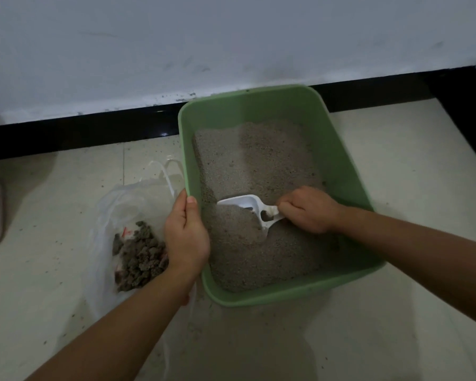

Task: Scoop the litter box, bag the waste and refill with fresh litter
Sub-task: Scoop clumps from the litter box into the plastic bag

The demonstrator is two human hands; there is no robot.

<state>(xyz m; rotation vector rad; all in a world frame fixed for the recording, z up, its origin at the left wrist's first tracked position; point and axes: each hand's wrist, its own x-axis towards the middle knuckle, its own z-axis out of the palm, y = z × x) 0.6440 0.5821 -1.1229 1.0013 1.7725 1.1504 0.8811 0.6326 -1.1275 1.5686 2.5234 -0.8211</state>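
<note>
I am gripping the white scoop [254,213] in my right hand [308,210], digging near-side litter in the green litter box [352,171]; my left hand [186,235] is clasping its left rim. Clumps [140,257] are lying in the plastic bag [116,204] on the left. Bagging unfinished, refilling not started.

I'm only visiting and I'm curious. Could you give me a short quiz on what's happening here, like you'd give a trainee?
1. True or false: the left hand holds the scoop.
2. Where do the scooped clumps lie? A: in the plastic bag. B: on a chair. C: in a bucket.
3. Fill in the colour: the right hand works inside the ____ litter box.

Key
1. False: the right hand grips the scoop, and the left hand grips the litter box's rim.
2. A.
3. Green.
</note>
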